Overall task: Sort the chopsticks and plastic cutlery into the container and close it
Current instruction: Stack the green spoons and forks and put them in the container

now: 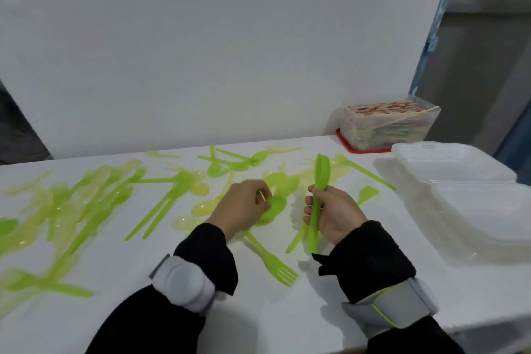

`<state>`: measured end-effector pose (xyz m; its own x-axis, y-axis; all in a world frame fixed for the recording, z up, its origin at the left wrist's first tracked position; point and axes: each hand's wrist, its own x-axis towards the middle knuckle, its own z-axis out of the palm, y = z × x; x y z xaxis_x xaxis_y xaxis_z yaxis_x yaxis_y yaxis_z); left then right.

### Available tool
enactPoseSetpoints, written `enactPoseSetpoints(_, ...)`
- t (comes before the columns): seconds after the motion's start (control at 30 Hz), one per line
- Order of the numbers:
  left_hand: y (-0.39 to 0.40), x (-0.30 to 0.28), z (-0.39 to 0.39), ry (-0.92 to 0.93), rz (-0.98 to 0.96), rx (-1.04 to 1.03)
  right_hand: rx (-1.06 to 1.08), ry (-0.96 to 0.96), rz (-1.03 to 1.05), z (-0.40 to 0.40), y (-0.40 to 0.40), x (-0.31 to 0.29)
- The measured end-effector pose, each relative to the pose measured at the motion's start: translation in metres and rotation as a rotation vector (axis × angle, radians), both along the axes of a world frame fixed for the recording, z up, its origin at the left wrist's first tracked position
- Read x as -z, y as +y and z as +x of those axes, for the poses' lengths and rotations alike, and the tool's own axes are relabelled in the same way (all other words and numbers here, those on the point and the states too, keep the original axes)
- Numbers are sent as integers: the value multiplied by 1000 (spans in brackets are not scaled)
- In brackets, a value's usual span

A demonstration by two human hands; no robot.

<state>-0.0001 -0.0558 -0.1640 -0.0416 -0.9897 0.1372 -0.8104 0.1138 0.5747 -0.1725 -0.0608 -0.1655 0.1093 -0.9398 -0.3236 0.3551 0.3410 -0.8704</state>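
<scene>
Two hands over the desk (330, 310): right hand (334, 211) grips green cutlery (318, 198); left hand (244, 204) pinches one thin stick (262, 195); one clear container (390, 129).

Plain white wall (218, 46) across eleven to one o'clock, matte, evenly and softly lit, without hard shadows. White table top (287, 322) below, filling four through eight o'clock, smooth and faintly glossy, far edge meeting the wall. Pale blue vertical frame strip (436, 26) at two o'clock, slanting along the wall's right edge, with a small bracket partway up. Beyond it, grey-brown, dimmer wall surface (488, 52) toward three o'clock, with a darker band near the top. Dark grey patch (17, 123) at nine o'clock, past the wall's left edge, too blurred to identify. Light diffuse, brightest on wall and table, dimmer toward the right.
</scene>
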Motion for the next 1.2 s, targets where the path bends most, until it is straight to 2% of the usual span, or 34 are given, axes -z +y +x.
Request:
enactPoseSetpoints(0.07,-7,-17,0,215,-61,-35,-8,-16,-35,5,1,-3)
enactPoseSetpoints(0.13,-13,-31,-2,354,-91,-17,6,-35,-78,12,0,-6)
enactPoseSetpoints(0.17,-16,-37,-4,349,-98,1,20,-42,-101,16,-1,-8)
enactPoseSetpoints(0.3,-18,-45,-15,122,-136,34,103,-56,-170,29,-12,-19)
enactPoseSetpoints(0.5,-18,-33,-32,145,-240,36,172,3,-204,36,-22,-16)
enactPoseSetpoints(0.6,-19,-38,-34,240,-167,72,148,-99,-174,32,-25,-13)
enactPoseSetpoints(0.7,-23,-47,-29,448,7,100,83,-264,-144,27,-30,-12)
enactPoseSetpoints(0.77,-26,-51,-27,528,89,106,72,-242,-135,25,-32,-13)
enactPoseSetpoints(0.93,-34,-46,-27,565,147,134,152,17,-143,25,-32,-12)
enactPoseSetpoints(1.1,-43,-40,-33,805,156,111,86,-129,-104,27,-32,-17)
enactPoseSetpoints(1.2,-43,-40,-35,781,141,101,133,-126,-96,27,-31,-18)
